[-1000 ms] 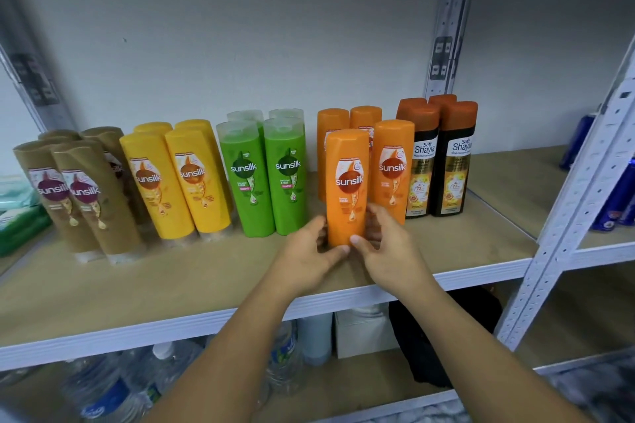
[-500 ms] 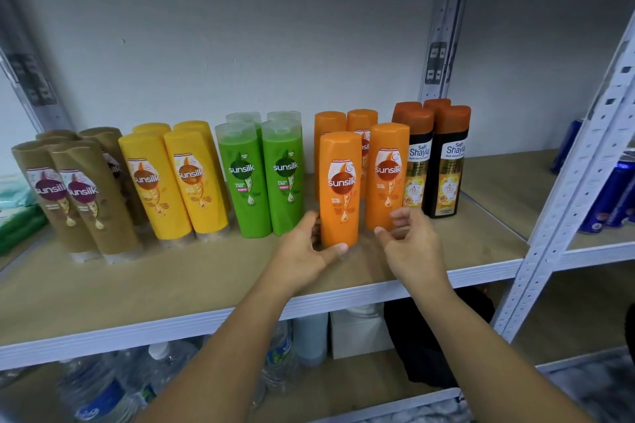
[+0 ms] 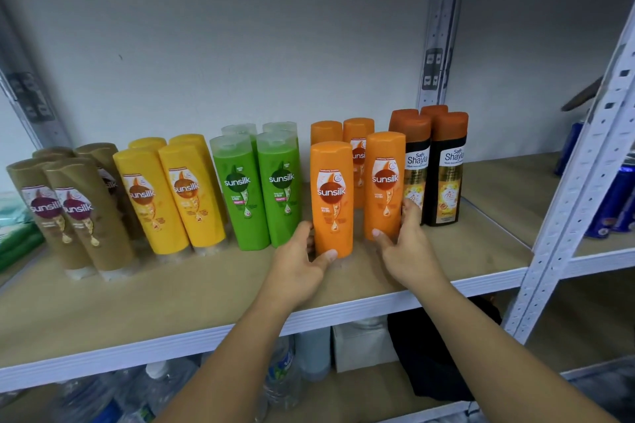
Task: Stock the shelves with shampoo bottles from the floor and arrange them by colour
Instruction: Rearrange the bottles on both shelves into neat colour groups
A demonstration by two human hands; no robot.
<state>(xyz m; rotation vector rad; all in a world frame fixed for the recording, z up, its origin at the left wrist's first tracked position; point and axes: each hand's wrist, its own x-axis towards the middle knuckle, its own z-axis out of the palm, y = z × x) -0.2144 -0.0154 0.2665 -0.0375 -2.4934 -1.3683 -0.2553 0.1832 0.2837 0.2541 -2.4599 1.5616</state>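
Shampoo bottles stand cap-down in colour groups on the wooden shelf (image 3: pixel 144 306): brown bottles (image 3: pixel 82 216) at left, then yellow bottles (image 3: pixel 165 196), green bottles (image 3: pixel 257 189), orange ones, and black bottles with rust caps (image 3: pixel 443 168). My left hand (image 3: pixel 302 261) grips the base of the front left orange bottle (image 3: pixel 332 196), thumb on its front. My right hand (image 3: pixel 405 247) holds the front right orange bottle (image 3: pixel 385 182) at its lower right side. Two more orange bottles (image 3: pixel 357 134) stand behind them.
A white perforated upright (image 3: pixel 580 182) divides this bay from the right one, where blue cans (image 3: pixel 615 203) stand. Below the shelf sit water bottles (image 3: pixel 281 378), a white box (image 3: pixel 360 343) and a black bag (image 3: pixel 433 354). Green packets (image 3: pixel 17 240) lie at far left.
My right hand has moved off the shelf front and taken hold of the right orange bottle. My left hand stays on the left orange bottle, which now stands a little apart from its neighbour.
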